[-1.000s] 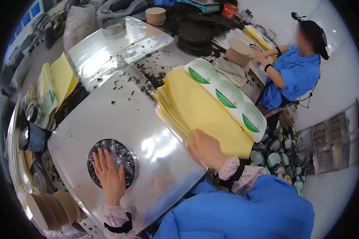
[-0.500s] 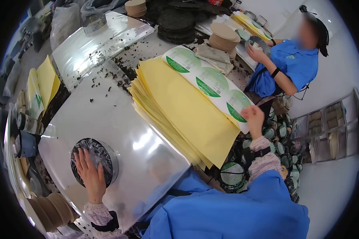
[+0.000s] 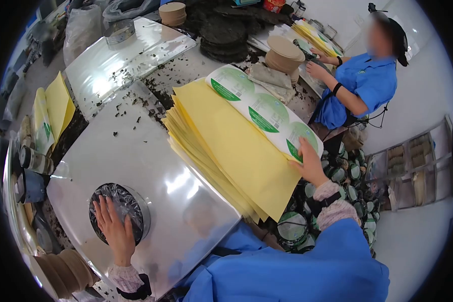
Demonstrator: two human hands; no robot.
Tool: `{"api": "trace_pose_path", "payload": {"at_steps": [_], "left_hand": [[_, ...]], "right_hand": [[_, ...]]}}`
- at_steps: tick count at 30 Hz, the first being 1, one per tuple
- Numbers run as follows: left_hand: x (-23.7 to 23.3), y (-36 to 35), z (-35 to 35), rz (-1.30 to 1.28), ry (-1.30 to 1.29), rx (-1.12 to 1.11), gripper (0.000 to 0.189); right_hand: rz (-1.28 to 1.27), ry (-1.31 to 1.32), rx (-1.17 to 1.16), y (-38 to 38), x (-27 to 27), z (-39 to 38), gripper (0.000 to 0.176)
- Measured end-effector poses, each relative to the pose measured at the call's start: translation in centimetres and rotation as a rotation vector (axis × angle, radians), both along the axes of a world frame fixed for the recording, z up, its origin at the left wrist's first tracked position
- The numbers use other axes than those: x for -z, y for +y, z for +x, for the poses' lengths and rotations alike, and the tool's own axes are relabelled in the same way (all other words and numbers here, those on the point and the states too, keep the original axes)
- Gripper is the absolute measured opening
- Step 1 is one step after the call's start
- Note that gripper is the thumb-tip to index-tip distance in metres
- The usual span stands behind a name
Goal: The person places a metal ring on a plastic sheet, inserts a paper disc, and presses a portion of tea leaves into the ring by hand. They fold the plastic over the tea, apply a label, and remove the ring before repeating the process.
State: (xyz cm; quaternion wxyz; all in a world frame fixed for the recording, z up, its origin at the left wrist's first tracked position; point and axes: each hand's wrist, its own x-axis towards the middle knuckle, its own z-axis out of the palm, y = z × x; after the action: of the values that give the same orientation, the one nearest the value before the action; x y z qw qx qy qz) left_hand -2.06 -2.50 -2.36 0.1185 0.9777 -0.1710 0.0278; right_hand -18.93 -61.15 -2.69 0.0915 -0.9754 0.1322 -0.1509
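Observation:
My left hand [image 3: 115, 226] lies flat, fingers extended, on a round dark disc wrapped in clear plastic film [image 3: 110, 194]. A shiny metal ring [image 3: 145, 219] surrounds the disc, which rests on a reflective metal sheet [image 3: 186, 236]. To the right, my right hand [image 3: 311, 163] reaches over the near end of a folded-back strip of round green-and-white labels [image 3: 267, 113], thumb and fingers apart and touching it. That strip lies along a fanned stack of yellow backing sheets [image 3: 226, 136]. Whether a label edge is between the fingertips is hard to see.
Dark crumbs are scattered over the far metal plate [image 3: 131, 55], which carries another metal ring [image 3: 120, 32]. Dark round cakes [image 3: 224, 40] and cardboard discs [image 3: 284, 53] are stacked behind. Labelled round packs [image 3: 293, 226] lie below right. A co-worker [image 3: 370, 80] works at the far right.
My right hand has come down onto the near end of the label strip, moving slightly left, its fingers spreading. My left hand stays on the wrapped disc. The co-worker's hands have shifted.

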Motion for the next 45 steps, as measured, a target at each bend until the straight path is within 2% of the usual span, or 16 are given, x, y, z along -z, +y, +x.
{"api": "trace_pose_path", "payload": {"at_steps": [6,8,10,13,15,18,20,22,26,30,33,35,37,40,44,45], "left_hand": [[-0.6,-0.2,-0.1,-0.009,0.011,0.007,0.071],[-0.5,-0.1,-0.1,-0.018,0.015,-0.001,0.072],[-0.9,-0.7,-0.2,-0.023,0.044,0.005,0.074],[-1.1,-0.5,0.0,-0.004,0.006,-0.023,0.074],[-1.2,-0.5,-0.1,-0.037,-0.002,-0.037,0.071],[-1.4,-0.5,-0.4,0.001,-0.056,-0.049,0.068],[-1.7,-0.7,-0.7,-0.007,-0.023,-0.066,0.068],[0.4,0.7,0.1,-0.05,0.036,-0.001,0.064],[3.7,1.9,-2.6,-0.329,0.063,-0.012,0.06],[4.0,1.5,-1.8,-0.692,0.116,-0.06,0.06],[2.3,2.2,-1.6,-0.616,0.315,0.049,0.06],[0.4,2.3,-1.1,-0.637,0.11,0.063,0.061],[-0.3,2.2,-0.8,-1.024,-0.02,-0.155,0.058],[0.2,3.0,-1.9,-1.099,-0.341,-0.308,0.048],[-0.1,1.8,-0.6,-0.499,-0.185,-0.074,0.039],[0.2,1.9,0.0,-0.624,-0.116,-0.27,0.037]], "right_hand": [[0.191,0.015,0.02,-2.0,-0.5,0.9,0.02],[0.436,-0.042,0.294,-9.1,1.8,-1.6,0.012],[0.705,-0.725,0.689,-18.4,4.5,-6.2,0.019],[0.948,-0.974,0.867,-14.8,-1.9,-4.4,0.034],[0.838,-0.759,0.592,-6.3,-1.8,1.4,0.041],[-0.096,-0.299,-0.378,13.1,4.8,14.9,0.061],[0.506,-0.055,-0.778,29.4,-1.3,18.0,0.087],[0.432,-0.051,-1.177,36.6,-2.1,20.0,0.096],[0.267,0.063,-1.307,41.3,-2.2,20.8,0.109],[0.154,0.237,-1.214,41.7,-4.9,21.5,0.093],[1.496,0.519,-0.985,43.4,-2.0,25.2,0.079],[1.51,0.521,-0.979,43.8,-0.3,25.0,0.069],[1.247,0.411,-1.056,44.7,0.4,24.3,0.063],[0.133,0.162,-1.337,46.7,-1.8,22.4,0.066],[-0.008,0.19,-1.295,47.9,1.1,22.1,0.075],[0.029,0.162,-1.299,47.5,1.0,22.3,0.066]]}}
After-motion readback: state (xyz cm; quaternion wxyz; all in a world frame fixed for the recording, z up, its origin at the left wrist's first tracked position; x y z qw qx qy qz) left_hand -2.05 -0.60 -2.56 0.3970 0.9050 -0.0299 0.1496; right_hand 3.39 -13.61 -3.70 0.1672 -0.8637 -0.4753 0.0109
